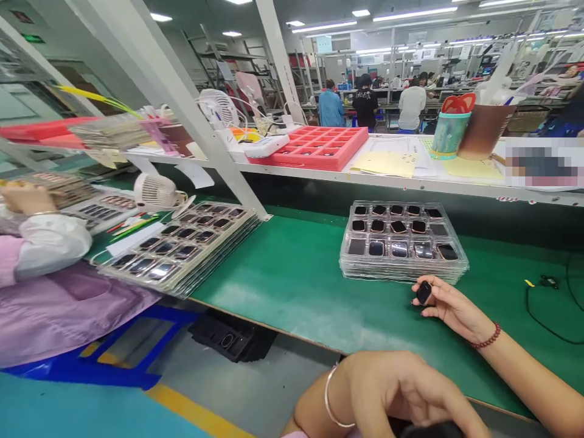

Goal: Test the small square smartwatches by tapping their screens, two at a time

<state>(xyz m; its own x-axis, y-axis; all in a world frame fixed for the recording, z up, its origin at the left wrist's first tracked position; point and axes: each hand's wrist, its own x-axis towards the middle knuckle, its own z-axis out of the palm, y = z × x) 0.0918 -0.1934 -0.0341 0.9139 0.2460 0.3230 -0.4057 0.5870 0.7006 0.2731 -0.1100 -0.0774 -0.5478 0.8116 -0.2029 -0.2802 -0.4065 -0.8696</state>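
My right hand [449, 304], with a red bead bracelet at the wrist, pinches a small black smartwatch body [424, 293] between thumb and fingers. It is held above the green bench, just off the near right corner of a stack of clear plastic trays [387, 268]. Watch bodies with dark screens fill most pockets of the top tray; several look tilted. Low in the view, close to the camera, my left hand [401, 389] with a silver bangle curls round a dark object [433, 429]. The frame's bottom edge cuts that object off, so its kind cannot be made out.
Another stack of watch trays [219, 255] stands left, beside a co-worker's sleeve [52, 243] and a small white fan [155, 192]. A shelf above the bench bears a red compartment tray [319, 159], papers and cups [449, 135]. A black cable [531, 310] lies at right.
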